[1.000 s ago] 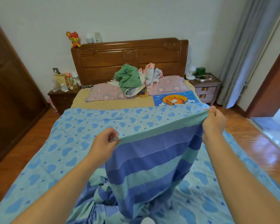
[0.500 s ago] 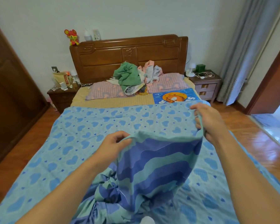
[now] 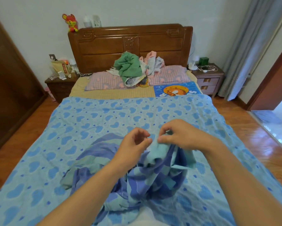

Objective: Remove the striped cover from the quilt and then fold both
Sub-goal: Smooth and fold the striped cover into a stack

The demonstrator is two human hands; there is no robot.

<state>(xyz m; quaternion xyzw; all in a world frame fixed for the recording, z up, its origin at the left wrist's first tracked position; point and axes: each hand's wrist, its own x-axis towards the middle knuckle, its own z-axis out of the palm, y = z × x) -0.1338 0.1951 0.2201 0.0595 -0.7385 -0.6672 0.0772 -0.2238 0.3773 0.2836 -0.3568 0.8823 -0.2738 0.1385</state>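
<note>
Reaching forward side by side, both forearms meet over the middle of the bed. The right hand (image 3: 181, 136) has its grip pinched on a bunched pale-green edge of the striped cover (image 3: 146, 173), thumb and curled fingers closed on the cloth. The left hand (image 3: 133, 144) is just beside it, fingers loosely curled, thumb tip at the same fold; whether it actually grasps the fabric, I cannot tell. The cover lies crumpled in a heap at the near centre, on top of the heart-patterned quilt (image 3: 88, 121) spread flat across the bed.
</note>
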